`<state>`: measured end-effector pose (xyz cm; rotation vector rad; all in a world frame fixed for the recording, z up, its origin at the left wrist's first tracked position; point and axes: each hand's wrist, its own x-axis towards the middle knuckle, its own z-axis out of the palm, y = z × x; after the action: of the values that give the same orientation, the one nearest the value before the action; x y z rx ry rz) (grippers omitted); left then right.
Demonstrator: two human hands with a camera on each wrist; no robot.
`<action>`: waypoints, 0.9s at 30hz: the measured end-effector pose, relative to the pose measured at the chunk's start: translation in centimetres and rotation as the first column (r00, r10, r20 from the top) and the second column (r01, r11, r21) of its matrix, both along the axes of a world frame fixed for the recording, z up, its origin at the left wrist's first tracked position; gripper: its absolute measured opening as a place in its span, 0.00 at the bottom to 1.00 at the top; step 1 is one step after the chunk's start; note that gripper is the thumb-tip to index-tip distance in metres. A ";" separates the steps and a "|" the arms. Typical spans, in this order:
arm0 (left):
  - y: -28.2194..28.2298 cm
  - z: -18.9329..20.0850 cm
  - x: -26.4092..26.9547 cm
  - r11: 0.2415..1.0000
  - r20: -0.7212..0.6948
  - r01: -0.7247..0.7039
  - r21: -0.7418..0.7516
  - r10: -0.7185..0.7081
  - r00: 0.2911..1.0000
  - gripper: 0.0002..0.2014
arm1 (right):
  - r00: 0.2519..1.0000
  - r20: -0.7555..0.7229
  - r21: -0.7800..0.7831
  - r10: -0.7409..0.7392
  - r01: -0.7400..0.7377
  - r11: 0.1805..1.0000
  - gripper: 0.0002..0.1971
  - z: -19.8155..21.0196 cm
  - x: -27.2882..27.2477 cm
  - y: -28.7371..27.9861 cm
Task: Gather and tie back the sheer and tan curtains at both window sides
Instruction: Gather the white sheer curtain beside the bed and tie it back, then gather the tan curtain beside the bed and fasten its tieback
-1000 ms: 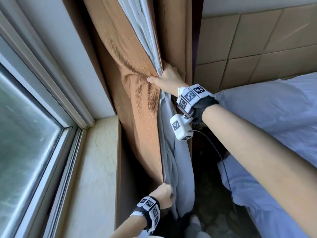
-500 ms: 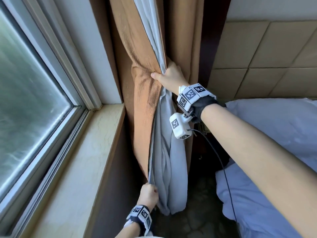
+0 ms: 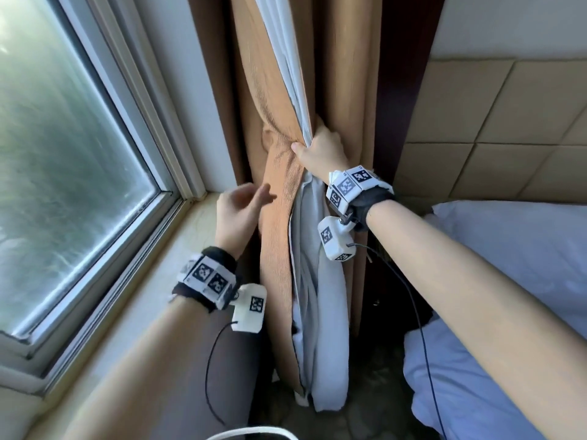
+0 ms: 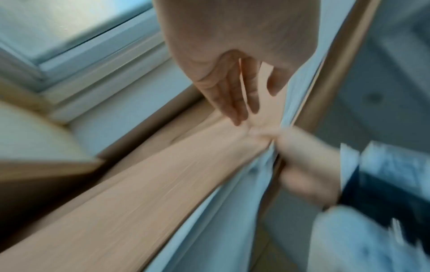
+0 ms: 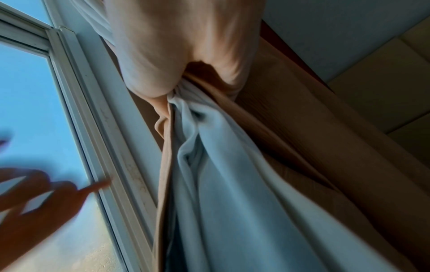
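Note:
The tan curtain and the white sheer curtain hang bunched together at the right side of the window. My right hand grips the bunch at mid height, thumb across the tan cloth and fingers behind it, with the sheer spilling below. My left hand hovers just left of the tan fold with fingers loosely spread and holds nothing. In the left wrist view its fingers point at the tan curtain, beside the right hand. No tie-back is visible.
A frosted window and its pale sill lie to the left. A bed with light blue bedding fills the right. A tan padded wall panel stands behind it. Dark floor shows below the curtains.
My left hand has let go of the curtain's bottom edge and risen to beside the tan fold, fingers open. My right hand keeps its grip on the bunch.

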<state>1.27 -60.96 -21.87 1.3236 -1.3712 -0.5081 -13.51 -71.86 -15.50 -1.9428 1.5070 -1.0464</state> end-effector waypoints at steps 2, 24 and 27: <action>-2.8 5.4 0.5 0.999 -0.091 0.020 -0.041 -0.024 0.996 0.18 | 1.000 -0.001 -0.001 0.000 0.000 1.000 0.27 0.1 0.5 0.1; -12.0 9.2 1.8 0.999 0.375 -0.021 -0.036 0.033 0.927 0.17 | 0.969 0.042 0.157 0.245 -0.248 0.956 0.39 -1.2 2.6 -0.7; -11.7 8.7 2.8 0.993 0.263 0.007 -0.122 0.025 0.964 0.23 | 0.951 0.302 0.011 0.069 -0.076 0.997 0.12 -1.5 2.0 -1.4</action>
<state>4.11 -72.66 -13.12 1.3308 -1.5880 -0.2417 -11.54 -73.29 -17.03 -1.7155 1.2639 -1.2245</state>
